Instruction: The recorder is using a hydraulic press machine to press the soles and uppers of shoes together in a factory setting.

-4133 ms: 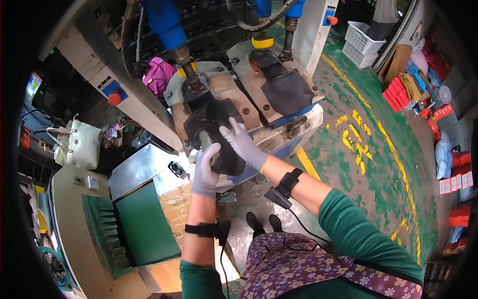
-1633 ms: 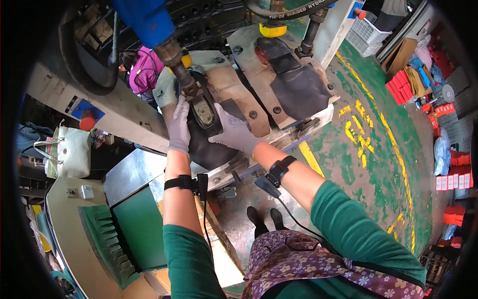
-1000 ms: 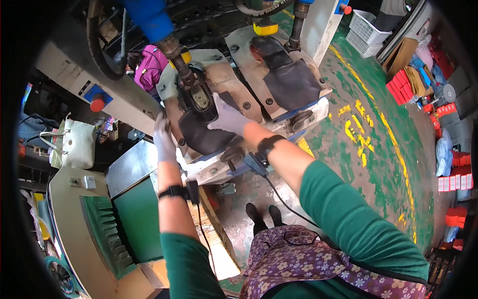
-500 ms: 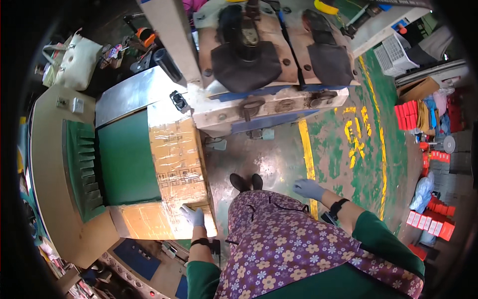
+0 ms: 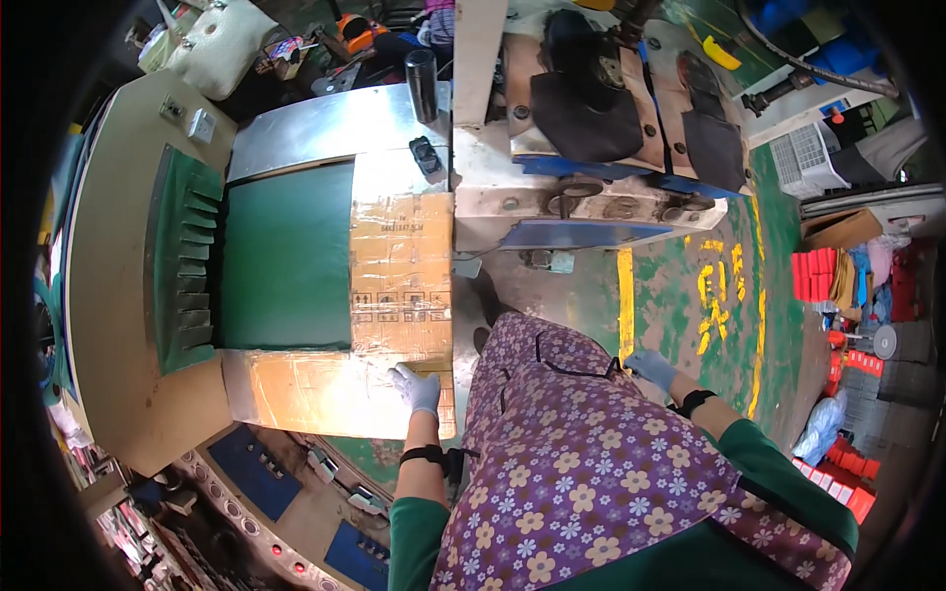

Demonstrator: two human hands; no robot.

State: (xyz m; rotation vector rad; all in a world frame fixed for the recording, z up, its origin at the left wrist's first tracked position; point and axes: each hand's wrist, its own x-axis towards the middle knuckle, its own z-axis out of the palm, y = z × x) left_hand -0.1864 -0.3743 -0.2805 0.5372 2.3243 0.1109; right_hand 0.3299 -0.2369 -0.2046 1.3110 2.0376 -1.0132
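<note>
Over on the left, the person's left hand (image 5: 418,390), in a pale thin glove, is hovering low at the near right corner of the brown cardboard covering (image 5: 400,241) bound in clear tape; its fingers are spreading loosely, gripping nothing, and whether they are touching the surface I cannot tell. That covering is lying on the left-hand bench, running along the right and near sides of a flat dark-green panel (image 5: 286,256). The right hand (image 5: 650,372), gloved too, is hanging beside the purple flower-printed apron (image 5: 572,463), its fingers pointing left towards the cloth; whether they are curling around anything, I cannot make out from here. At the bench's far end, a silvery metal sheet (image 5: 315,126) is shining, with a glossy black cylinder (image 5: 422,86) standing upright near its right end and a small black object (image 5: 425,156) lying just nearer. Far and right of the bench, the heavy pale-framed machine (image 5: 631,204) is bearing two dark flat pads, the left one (image 5: 591,120) showing a black rounded form (image 5: 572,41) at its far side. Away to the right, bright red boxes (image 5: 810,276) are standing by the wall.
</note>
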